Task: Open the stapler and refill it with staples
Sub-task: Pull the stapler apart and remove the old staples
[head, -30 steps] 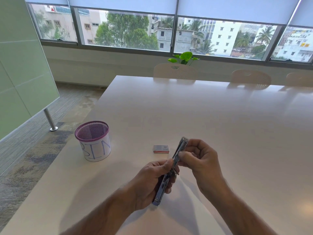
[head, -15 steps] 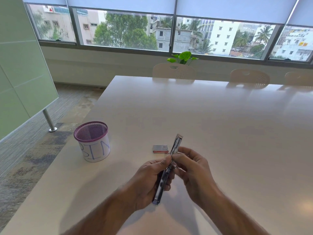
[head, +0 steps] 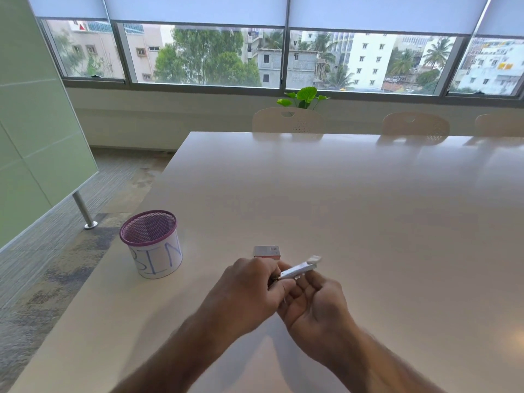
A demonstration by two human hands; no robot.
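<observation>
Two hands meet over the near part of the table point(head: 368, 208), holding one stapler point(head: 297, 270) between them. Beyond the stapler the tabletop runs bare to its far edge, where three chair backs show; right of it the surface is open too. One staple box point(head: 266, 251) lies just behind the stapler, and one mesh bin point(head: 151, 243) stands left of it, near the table's left edge. The left hand point(head: 249, 293) is curled, fingers pressed around the stapler's near end; the right hand point(head: 314, 304) lies palm-up beneath it, fingers loosely curled under the metal. Half a second ago the stapler pointed steeply away; it now lies nearly level, tip to the right.
</observation>
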